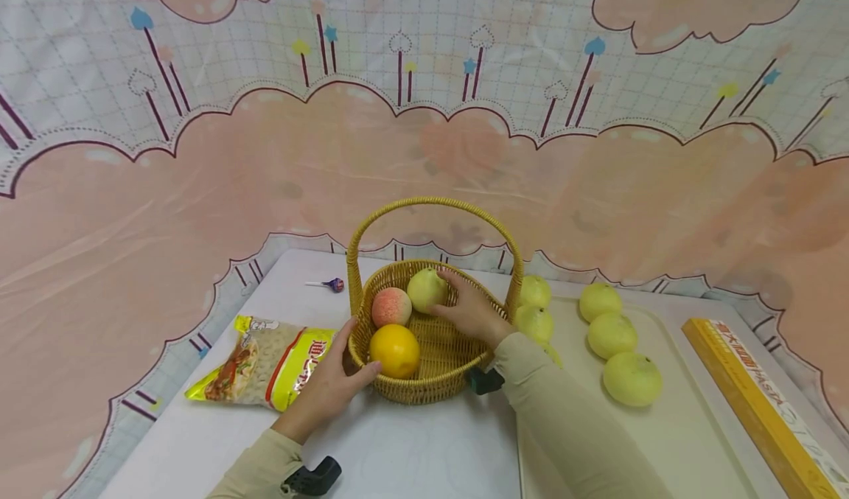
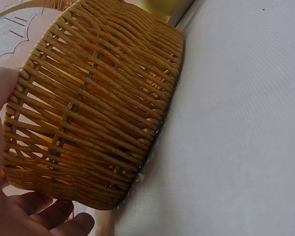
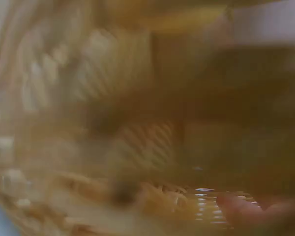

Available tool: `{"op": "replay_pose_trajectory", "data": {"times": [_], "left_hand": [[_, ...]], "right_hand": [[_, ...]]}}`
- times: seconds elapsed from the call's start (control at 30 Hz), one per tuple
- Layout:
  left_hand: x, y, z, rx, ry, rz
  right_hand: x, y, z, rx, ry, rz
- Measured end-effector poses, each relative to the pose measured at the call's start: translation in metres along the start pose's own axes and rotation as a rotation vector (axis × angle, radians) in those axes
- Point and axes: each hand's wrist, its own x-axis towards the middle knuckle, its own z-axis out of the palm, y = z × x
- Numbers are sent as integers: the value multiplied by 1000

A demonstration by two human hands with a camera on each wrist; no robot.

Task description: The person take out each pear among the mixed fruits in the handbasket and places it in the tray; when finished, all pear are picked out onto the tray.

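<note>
A wicker basket (image 1: 424,391) with a tall arched handle stands on the white table. My left hand (image 1: 329,387) grips its left rim, thumb over the edge; in the left wrist view the fingers lie along the woven wall (image 2: 98,103). Inside, at the back, my right hand (image 1: 469,311) holds a round yellow-green fruit (image 1: 424,291) between thumb and fingers. To the left of that fruit sits a pink-and-yellow peach (image 1: 391,307), with an orange (image 1: 394,351) in front of it. Blurred wickerwork (image 3: 147,147) fills most of the right wrist view.
Right of the basket, a cream tray (image 1: 696,425) bears several yellow-green fruits (image 1: 632,379), some partly hidden by the basket and right arm. Beyond it lies a long orange-and-white box (image 1: 756,403). A yellow food bag (image 1: 255,366) and a lollipop (image 1: 336,285) lie to the left.
</note>
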Motion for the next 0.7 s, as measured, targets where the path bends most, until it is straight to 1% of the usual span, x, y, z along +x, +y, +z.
{"op": "replay_pose_trajectory", "data": {"times": [0.13,0.2,0.37,0.43,0.6,0.7], "left_hand": [[-1,0,0,-7,-4,-20],[-1,1,0,0,-3,-28],[-1,1,-1,2,1,-21],[0,1,-1,-1,0,-14],[0,1,-1,-3,-3,-16],[0,1,-1,-2,-3,-28]], "right_hand": [[0,2,3,0,-35,31],[0,2,4,18,-34,23],[4,3,2,41,-7,-62],[5,4,1,29,0,-70],[3,4,3,38,-7,-35],[3,4,4,59,-16,-34]]}}
